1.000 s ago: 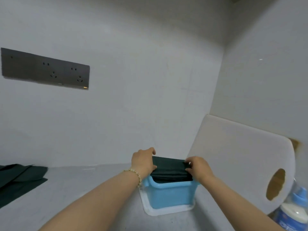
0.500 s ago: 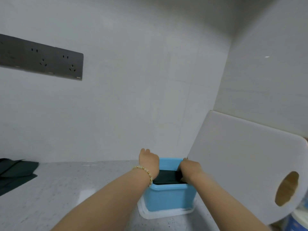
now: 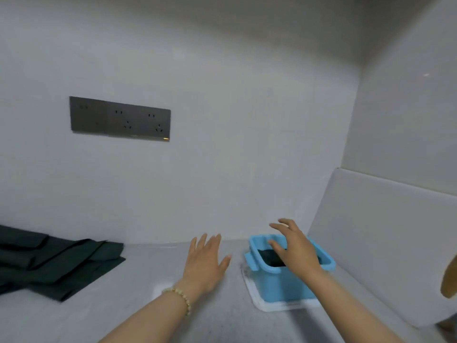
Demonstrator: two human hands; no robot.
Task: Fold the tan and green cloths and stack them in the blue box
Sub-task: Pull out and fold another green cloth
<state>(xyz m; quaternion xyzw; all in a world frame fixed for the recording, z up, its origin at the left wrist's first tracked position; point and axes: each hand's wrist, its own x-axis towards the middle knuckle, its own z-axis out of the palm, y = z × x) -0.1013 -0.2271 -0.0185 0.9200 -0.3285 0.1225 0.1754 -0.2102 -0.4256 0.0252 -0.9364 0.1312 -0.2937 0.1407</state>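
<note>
Cloths: the green cloths [image 3: 57, 263] are lying in a loose, overlapping heap at the left of the counter [image 3: 148, 308], well apart from the box. No tan one is showing. They are looking thin, soft and light, so they are probably going to droop and slide. Pinching two corners of the top layer looks the safest hold.
Left hand: the left hand [image 3: 205, 263] is hovering over the counter between heap and box, fingers spread, holding nothing.
Box: the box [image 3: 284, 283] is holding a folded cloth [image 3: 268, 257], lying below the rim.
Right hand: the right hand [image 3: 296, 251] is hovering over the box's opening, fingers loosely spread, gripping nothing.
Board: a white board [image 3: 385, 243] is leaning just beside the box.
</note>
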